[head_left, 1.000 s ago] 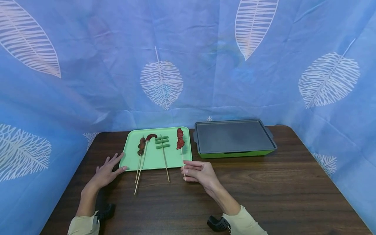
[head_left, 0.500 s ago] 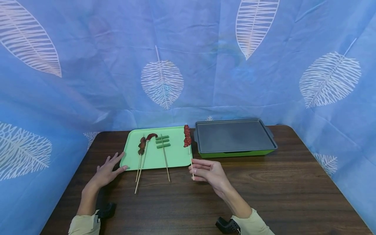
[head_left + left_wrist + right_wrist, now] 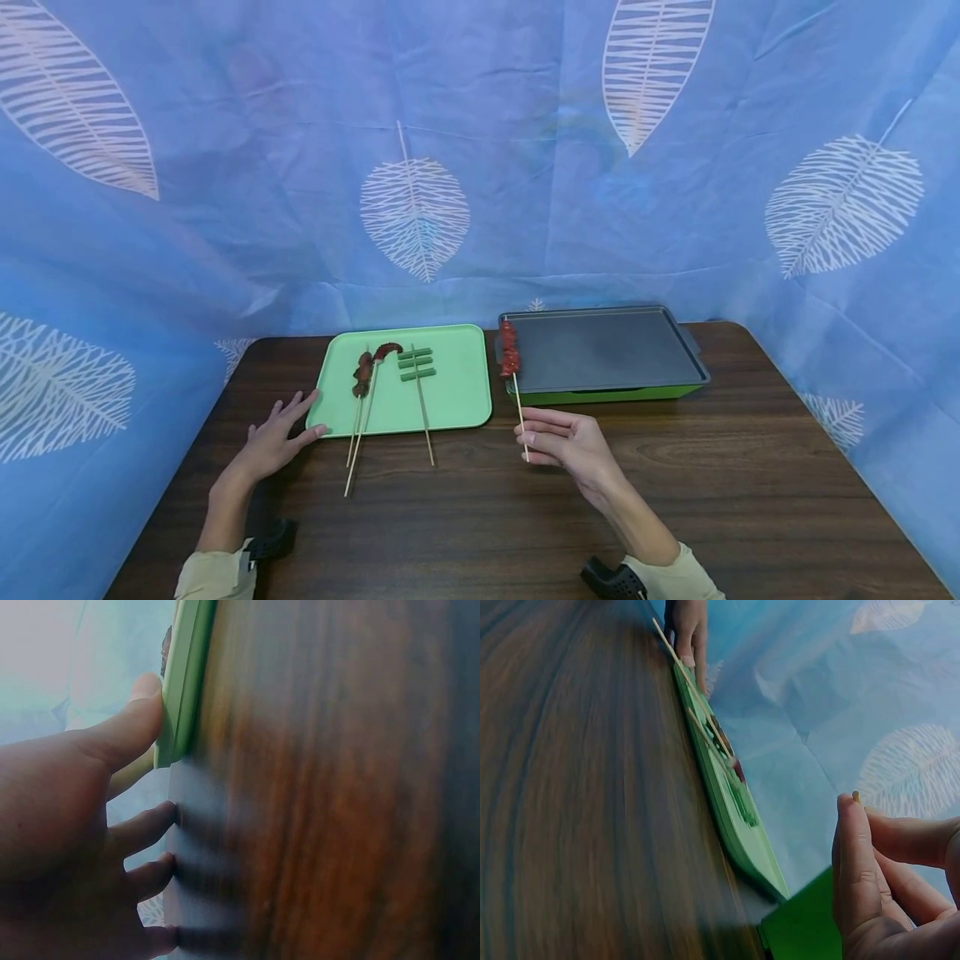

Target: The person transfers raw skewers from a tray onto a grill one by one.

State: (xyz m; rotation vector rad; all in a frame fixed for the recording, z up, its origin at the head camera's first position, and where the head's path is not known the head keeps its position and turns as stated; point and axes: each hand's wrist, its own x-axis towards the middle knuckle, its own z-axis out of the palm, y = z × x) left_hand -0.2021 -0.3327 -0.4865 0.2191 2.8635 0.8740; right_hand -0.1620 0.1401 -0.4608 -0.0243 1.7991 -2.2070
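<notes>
My right hand (image 3: pixel 573 450) pinches the wooden stick of a red meat skewer (image 3: pixel 509 350). Its meat end is over the left edge of the dark grill plate (image 3: pixel 600 346). In the right wrist view the fingers (image 3: pixel 855 862) and thumb meet around the stick's end. My left hand (image 3: pixel 273 442) rests at the left end of the green tray (image 3: pixel 465 400). The left wrist view has its thumb (image 3: pixel 139 716) against the tray's rim, with other fingertips on the table. On the tray lie a brown meat skewer (image 3: pixel 362 373), a dark red curled skewer (image 3: pixel 386 350) and a green vegetable skewer (image 3: pixel 416 364).
The grill plate sits on a green base (image 3: pixel 630 393) to the right of the tray. Stick ends stick out over the tray's front edge. A dark wooden table (image 3: pixel 450 533) lies beneath, and a blue leaf-patterned cloth (image 3: pixel 510 208) hangs behind it.
My right hand has carried the red meat skewer rightward, from above the tray's right side to the grill plate's left edge. The left hand has stayed in place at the tray.
</notes>
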